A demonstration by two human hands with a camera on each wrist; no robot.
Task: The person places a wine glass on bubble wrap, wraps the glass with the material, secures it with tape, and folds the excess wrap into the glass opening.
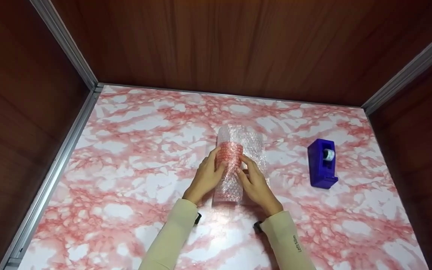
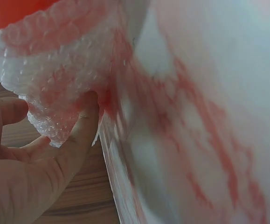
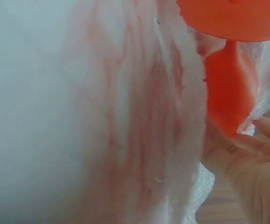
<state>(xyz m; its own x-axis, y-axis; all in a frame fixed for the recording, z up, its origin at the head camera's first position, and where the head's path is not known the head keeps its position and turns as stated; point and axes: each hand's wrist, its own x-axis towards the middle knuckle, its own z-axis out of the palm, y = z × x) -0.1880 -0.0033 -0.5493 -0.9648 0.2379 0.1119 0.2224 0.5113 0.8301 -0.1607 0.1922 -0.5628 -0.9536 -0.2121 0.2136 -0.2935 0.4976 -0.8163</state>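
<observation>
Red stemmed cup [image 3: 232, 91] in bubble wrap [image 1: 229, 190], frame centre, long axis up-frame, gripped between left hand [image 1: 207, 174] and right hand [image 1: 255, 183].

It's a walled-in work booth, folks, and it has the look of a compact packing station! Dark wood-grain panelling all round: back wall [image 1: 216, 48] dead ahead, left wall [image 1: 21, 75] and right wall [image 1: 422, 142] closing in the sides, silvery metal rails [image 1: 67, 43] framing the corners. Between them stretches a red-and-white marbled tabletop [image 1: 118, 180], carrying a purple tape dispenser [image 1: 317, 165] and clear bubble wrap [image 1: 254, 144]!
</observation>
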